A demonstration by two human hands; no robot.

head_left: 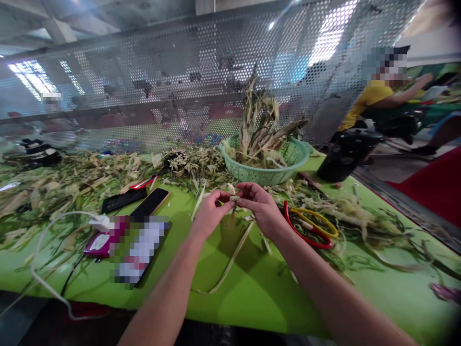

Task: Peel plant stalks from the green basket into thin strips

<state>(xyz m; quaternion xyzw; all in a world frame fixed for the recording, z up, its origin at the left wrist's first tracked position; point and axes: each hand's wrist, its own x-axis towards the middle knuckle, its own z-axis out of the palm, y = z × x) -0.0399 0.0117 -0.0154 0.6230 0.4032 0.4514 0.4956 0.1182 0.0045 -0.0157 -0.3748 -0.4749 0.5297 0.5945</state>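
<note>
Over the middle of the green table, my left hand (pixel 215 206) and my right hand (pixel 260 204) meet at the fingertips. Between them they pinch a small pale piece of dried husk (pixel 233 192), its lower part partly covered by my thumbs. A long thin husk strip (pixel 236 254) curves across the tabletop beneath my hands. Scissors with red and yellow handles (pixel 311 226) lie just right of my right wrist among loose scraps. Behind my hands stands a light green plastic basket (pixel 261 175) holding upright dried husks (pixel 257 120).
Phones (pixel 151 204) and a purple power bank (pixel 104 240) with a white cable (pixel 39 240) lie at left. Husk scraps (pixel 90 178) cover the back left. A black cup (pixel 349 151) stands at the right edge. Behind rises a perforated metal screen (pixel 162 86); a person in yellow (pixel 374 98) sits beyond.
</note>
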